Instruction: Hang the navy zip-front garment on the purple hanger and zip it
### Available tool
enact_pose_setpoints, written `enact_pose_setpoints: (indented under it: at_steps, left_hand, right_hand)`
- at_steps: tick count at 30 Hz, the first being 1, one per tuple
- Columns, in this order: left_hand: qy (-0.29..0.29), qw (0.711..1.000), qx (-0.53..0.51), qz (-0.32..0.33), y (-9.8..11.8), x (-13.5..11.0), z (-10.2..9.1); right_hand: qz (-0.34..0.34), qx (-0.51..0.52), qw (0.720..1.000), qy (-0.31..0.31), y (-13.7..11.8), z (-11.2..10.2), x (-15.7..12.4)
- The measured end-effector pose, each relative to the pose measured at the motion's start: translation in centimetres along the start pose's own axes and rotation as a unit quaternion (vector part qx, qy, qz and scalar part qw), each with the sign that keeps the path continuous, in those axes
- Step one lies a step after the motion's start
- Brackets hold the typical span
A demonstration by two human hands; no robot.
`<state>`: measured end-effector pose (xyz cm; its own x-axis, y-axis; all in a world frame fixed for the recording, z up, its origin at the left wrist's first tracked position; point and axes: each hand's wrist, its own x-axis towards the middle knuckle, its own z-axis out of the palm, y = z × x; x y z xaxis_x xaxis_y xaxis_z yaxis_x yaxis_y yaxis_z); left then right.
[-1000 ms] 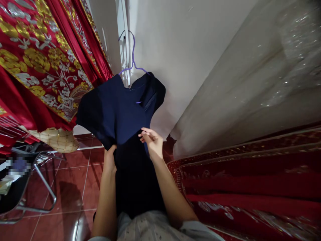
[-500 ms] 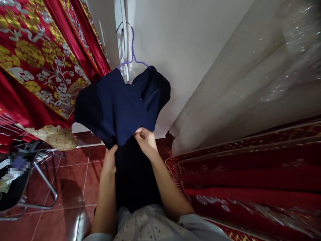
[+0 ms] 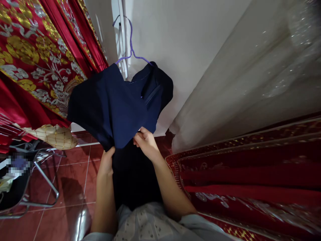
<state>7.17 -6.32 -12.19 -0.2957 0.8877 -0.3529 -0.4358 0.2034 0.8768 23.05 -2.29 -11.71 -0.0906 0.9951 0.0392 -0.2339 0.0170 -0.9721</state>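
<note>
A dark navy short-sleeved garment [image 3: 125, 107] hangs from a purple wire hanger [image 3: 132, 43], its V-shaped neck facing me. My left hand [image 3: 107, 160] grips its left side near the waist, thumb on top and the other fingers mostly hidden behind the cloth. With the fingers pinched together, my right hand [image 3: 145, 142] holds the garment's lower front edge on the right. Between my forearms the dark cloth [image 3: 135, 177] hangs down toward my body.
Red fabric with gold and silver flower patterns [image 3: 50, 50] hangs at the left. Below it stands a metal-framed chair [image 3: 47, 197] with items on it, over red floor tiles [image 3: 67, 170]. White sheer cloth [image 3: 225, 87] and red embroidered fabric [image 3: 250, 180] fill the right side.
Both hands have shifted slightly to the left with the garment. The sleeves now spread a little wider, and the right hand's fingers have moved slightly on the edge.
</note>
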Motion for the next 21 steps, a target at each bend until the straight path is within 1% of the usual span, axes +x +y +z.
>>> enact_pose_setpoints:
  at_steps: [3,5,6,7,8,9,11,12,13,14,15,17,19,20,21]
  left_hand:
    - [-0.007,1.000,0.003,-0.006,-0.1,0.0,0.0]
    - [-0.009,1.000,0.017,0.014,-0.1,0.1,0.0]
    - [-0.002,0.998,0.032,0.045,0.0,0.1,0.0]
    - [0.012,0.994,0.052,0.094,0.1,0.2,0.1]
    - [0.032,0.984,0.077,0.160,0.3,0.2,0.1]
    - [0.059,0.964,0.103,0.236,0.5,0.1,0.1]
    - [0.117,0.907,0.145,0.378,0.8,-0.1,0.2]
    - [0.139,0.878,0.159,0.429,1.0,-0.3,0.2]
    - [0.149,0.856,0.169,0.466,1.1,-0.6,0.3]
    - [0.140,0.843,0.177,0.487,1.1,-0.9,0.3]
    - [0.110,0.841,0.189,0.495,1.1,-1.1,0.4]
    - [0.005,0.843,0.229,0.486,0.9,-1.8,0.5]
    - [-0.102,0.832,0.278,0.469,0.8,-2.3,0.9]
    - [-0.138,0.822,0.296,0.466,0.9,-2.6,1.1]
    - [-0.161,0.811,0.307,0.471,1.0,-2.8,1.3]
  right_hand:
    - [-0.038,0.016,0.999,0.012,-0.3,0.2,-0.3]
    - [-0.021,0.048,0.998,0.023,-0.5,0.2,-0.5]
    - [0.000,0.069,0.997,0.030,-0.7,0.1,-0.6]
    - [0.021,0.091,0.995,0.038,-0.9,0.0,-0.7]
    - [0.038,0.110,0.992,0.046,-1.1,-0.1,-0.9]
    - [0.046,0.123,0.990,0.052,-1.3,-0.2,-1.1]
    - [0.041,0.126,0.990,0.055,-1.8,-0.2,-1.4]
    - [0.037,0.121,0.991,0.053,-1.9,-0.1,-1.5]
    - [0.032,0.115,0.992,0.053,-2.0,-0.1,-1.7]
    - [0.028,0.108,0.992,0.051,-2.1,0.0,-1.8]
    - [0.024,0.103,0.993,0.050,-2.2,0.1,-1.8]
    - [0.016,0.096,0.994,0.048,-2.3,0.3,-2.0]
    - [0.009,0.090,0.995,0.042,-2.4,0.4,-2.1]
    - [0.006,0.084,0.996,0.038,-2.5,0.4,-2.2]
    - [0.002,0.077,0.996,0.035,-2.6,0.4,-2.3]
